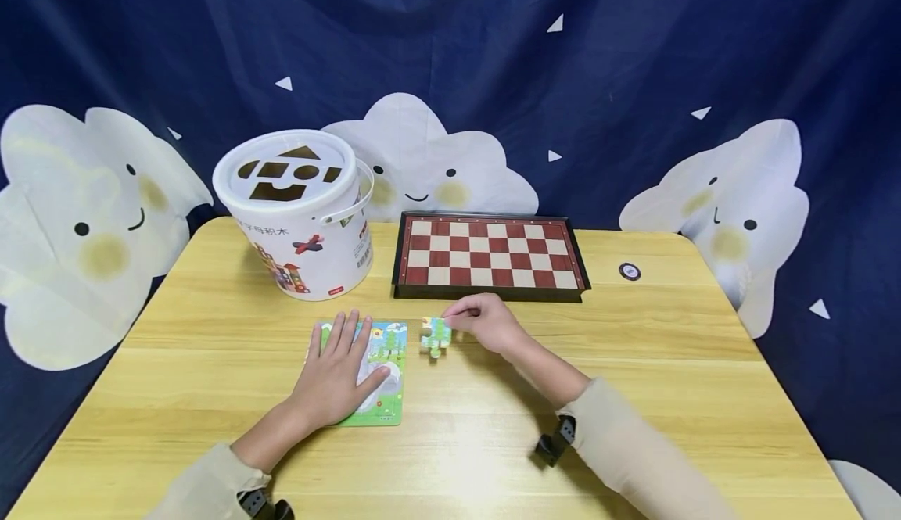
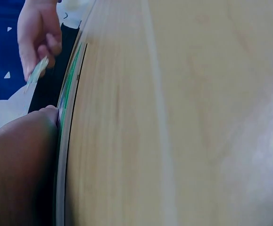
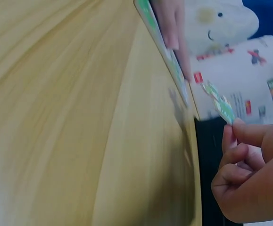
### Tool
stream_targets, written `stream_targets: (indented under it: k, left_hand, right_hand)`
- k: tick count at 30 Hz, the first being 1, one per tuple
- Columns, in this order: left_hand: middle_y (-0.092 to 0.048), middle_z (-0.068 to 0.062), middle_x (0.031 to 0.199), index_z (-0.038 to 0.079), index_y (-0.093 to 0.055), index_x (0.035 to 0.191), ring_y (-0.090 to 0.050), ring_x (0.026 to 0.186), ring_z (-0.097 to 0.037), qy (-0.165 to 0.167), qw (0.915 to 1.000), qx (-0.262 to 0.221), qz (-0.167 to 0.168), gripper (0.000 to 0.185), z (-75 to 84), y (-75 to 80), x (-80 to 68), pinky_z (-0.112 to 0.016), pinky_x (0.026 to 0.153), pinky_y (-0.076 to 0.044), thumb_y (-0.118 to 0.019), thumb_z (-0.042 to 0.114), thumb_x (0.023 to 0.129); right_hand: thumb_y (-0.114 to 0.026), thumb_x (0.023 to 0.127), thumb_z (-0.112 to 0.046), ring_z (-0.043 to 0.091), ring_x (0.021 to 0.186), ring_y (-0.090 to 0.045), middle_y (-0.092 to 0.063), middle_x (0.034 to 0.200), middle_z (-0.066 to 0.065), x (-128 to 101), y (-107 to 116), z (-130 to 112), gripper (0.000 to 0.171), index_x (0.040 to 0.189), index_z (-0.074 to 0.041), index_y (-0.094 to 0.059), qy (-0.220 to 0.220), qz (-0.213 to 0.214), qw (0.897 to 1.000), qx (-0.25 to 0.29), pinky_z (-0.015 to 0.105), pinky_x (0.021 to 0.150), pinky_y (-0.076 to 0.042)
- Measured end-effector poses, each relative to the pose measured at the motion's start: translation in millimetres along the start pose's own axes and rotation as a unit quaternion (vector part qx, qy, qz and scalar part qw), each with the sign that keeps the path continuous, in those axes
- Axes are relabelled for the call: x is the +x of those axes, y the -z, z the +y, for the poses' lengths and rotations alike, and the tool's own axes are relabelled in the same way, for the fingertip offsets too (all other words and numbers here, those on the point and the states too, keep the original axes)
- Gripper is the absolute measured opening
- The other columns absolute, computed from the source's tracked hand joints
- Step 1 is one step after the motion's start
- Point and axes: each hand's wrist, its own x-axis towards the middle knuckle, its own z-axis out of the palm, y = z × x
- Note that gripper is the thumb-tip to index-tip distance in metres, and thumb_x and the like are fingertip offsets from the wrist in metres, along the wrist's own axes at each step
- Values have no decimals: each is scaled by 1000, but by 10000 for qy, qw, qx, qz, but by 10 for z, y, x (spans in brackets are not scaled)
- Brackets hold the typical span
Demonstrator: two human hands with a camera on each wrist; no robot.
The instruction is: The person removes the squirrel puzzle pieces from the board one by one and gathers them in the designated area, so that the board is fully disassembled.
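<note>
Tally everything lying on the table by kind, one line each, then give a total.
Bucket: 1
Chessboard: 1
Puzzle board, under the left hand: 1
Puzzle piece, pinched by the right hand: 1
Small round disc: 1
Total: 5

The puzzle board (image 1: 383, 379) is green with a light blue sky picture, and the puzzle piece (image 1: 436, 334) is green and white. The chessboard (image 1: 490, 254) has red and cream squares in a black frame. The bucket (image 1: 299, 215) is white, and the table (image 1: 669, 395) is pale yellow wood. The curtain (image 1: 563, 74) is dark blue with white smiling clouds.
</note>
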Motion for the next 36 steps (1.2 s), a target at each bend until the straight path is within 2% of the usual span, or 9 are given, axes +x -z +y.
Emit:
stream_targets:
  k: [8,15,18,21,23,30,36]
  left_hand:
    - [-13,-25,167,0,-23,161,-7,154,-44,11,10000,-29,-27,87,2,0,2,-66,119,2,-45,61,102]
    - [-16,-26,166,-1,-26,160,-10,153,-46,-54,9999,-78,135,86,-7,-12,1,-67,119,2,-48,58,102]
    - [-16,-27,166,-1,-26,159,-10,153,-46,-54,9998,-78,149,86,-10,-19,3,-67,119,1,-48,58,102]
    - [-16,-26,166,-1,-26,160,-10,153,-46,-41,9999,-60,115,87,-2,-12,2,-68,119,0,-48,59,102]
    - [-14,-25,167,-1,-24,160,-9,154,-45,-20,10000,-39,53,87,0,-11,1,-67,119,1,-46,60,102]
    - [-12,-25,167,0,-22,161,-6,154,-44,22,10000,-26,-33,86,2,-10,-2,-66,119,3,-45,59,103]
    - [-15,-26,166,-1,-25,160,-9,154,-45,-14,9999,-105,76,87,18,-1,-2,-67,119,1,-49,59,101]
  right_hand:
    - [-73,93,-10,23,83,-56,-72,94,4,-216,575,219,10,102,-7,-79,-154,83,9998,-136,32,71,-46]
    - [-72,95,-17,20,80,-52,-70,93,6,-387,1084,352,18,108,-4,-77,-353,81,9988,-329,32,67,-46]
    - [-71,97,-18,15,71,-47,-65,81,2,-463,1295,382,22,111,-1,-74,-439,32,9987,-264,28,60,-43]
    - [-70,97,-15,10,59,-38,-52,68,-4,-540,1497,429,24,113,3,-72,-476,-38,9988,-120,24,53,-34]
    - [-69,98,-13,8,56,-34,-45,65,-7,-583,1621,468,24,112,5,-71,-466,-123,9988,-61,24,52,-31]
    - [-66,98,-11,6,54,-34,-47,66,-8,-685,1949,631,26,114,9,-68,-603,-363,9973,-183,23,51,-30]
    - [-64,100,-10,7,54,-35,-52,71,-5,-710,2133,795,34,122,16,-62,-695,-446,9962,-268,25,50,-30]
